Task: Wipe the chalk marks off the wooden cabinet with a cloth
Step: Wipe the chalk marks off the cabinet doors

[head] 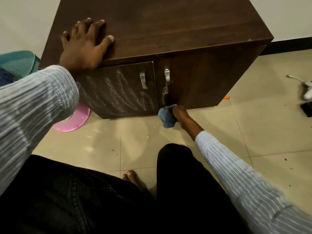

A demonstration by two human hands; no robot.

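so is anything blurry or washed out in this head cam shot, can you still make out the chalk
Head view: the left sleeve is smeared by motion blur, the right hand and cloth slightly soft; the left hand on the cabinet is sharper. Chalk marks stay readable on the left door. Soft glare patches sheen the floor tiles; wide-angle bowing bends the cabinet edges.

Home: tiled floor (pixel 219 132), wooden cabinet (pixel 160 27).

The left hand (pixel 84 46) is laid flat, fingers spread, on the cabinet (pixel 168 27) top. A blue cloth (pixel 166 116) is gripped in the right hand (pixel 180 114) and pressed at the right door's (pixel 202 80) lower edge — chalk marks (pixel 118 93) are seen across the left door (pixel 121 88).
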